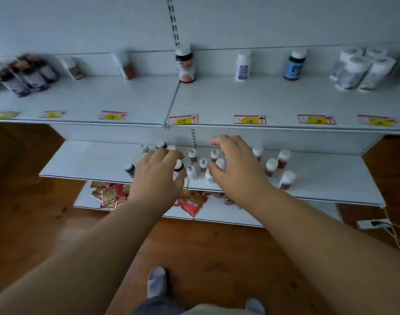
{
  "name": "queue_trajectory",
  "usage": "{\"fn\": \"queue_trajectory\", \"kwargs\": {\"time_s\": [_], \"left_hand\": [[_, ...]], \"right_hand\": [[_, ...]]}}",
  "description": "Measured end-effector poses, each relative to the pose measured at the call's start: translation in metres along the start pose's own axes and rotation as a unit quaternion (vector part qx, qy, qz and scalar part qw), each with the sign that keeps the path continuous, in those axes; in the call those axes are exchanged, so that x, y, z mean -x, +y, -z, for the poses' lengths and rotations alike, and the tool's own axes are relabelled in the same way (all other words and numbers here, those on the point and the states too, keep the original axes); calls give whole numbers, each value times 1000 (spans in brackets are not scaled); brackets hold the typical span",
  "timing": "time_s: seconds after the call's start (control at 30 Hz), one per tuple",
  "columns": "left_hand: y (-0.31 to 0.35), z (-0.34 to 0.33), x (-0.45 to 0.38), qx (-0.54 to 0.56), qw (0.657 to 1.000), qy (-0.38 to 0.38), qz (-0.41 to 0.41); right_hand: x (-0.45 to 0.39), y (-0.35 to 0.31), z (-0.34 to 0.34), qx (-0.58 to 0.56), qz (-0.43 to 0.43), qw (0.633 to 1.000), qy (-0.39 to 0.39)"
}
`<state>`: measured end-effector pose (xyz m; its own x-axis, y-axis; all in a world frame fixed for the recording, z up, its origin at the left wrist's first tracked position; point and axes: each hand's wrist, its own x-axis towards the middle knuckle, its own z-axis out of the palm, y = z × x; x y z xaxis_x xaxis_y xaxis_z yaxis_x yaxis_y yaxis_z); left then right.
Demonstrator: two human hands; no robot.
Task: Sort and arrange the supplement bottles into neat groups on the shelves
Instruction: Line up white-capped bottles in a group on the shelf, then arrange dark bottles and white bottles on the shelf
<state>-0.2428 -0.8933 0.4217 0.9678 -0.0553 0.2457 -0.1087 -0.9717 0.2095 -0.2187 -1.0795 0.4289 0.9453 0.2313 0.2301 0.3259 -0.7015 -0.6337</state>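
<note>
Hands (194,171) hiding several bottles (203,165)

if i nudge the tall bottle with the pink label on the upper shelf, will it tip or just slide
The pink-label bottle stands tall and narrow on the upper shelf, so a push near its cap would probably tip it. A low push may slide it, since the shelf looks smooth. Being round, it would likely roll if it fell.
</note>
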Motion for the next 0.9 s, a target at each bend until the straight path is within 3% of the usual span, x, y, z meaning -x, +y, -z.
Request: {"fn": "queue_trajectory", "kwargs": {"time_s": [0.17,0.47,0.73,0.9], "left_hand": [[-116,3,16,15,999,-20,31],[-334,-34,-3,54,992,-100,55],[-435,-185,-46,112,971,-163,135],[-470,-287,-61,190,952,-145,191]], "right_hand": [[-30,-69,-94,23,8,1000,-19],[-91,-154,-300,4,-82,994,-75],[-150,-71,-477,-7,-163,979,-125],[-173,6,-569,-31,-193,975,-103]]}}
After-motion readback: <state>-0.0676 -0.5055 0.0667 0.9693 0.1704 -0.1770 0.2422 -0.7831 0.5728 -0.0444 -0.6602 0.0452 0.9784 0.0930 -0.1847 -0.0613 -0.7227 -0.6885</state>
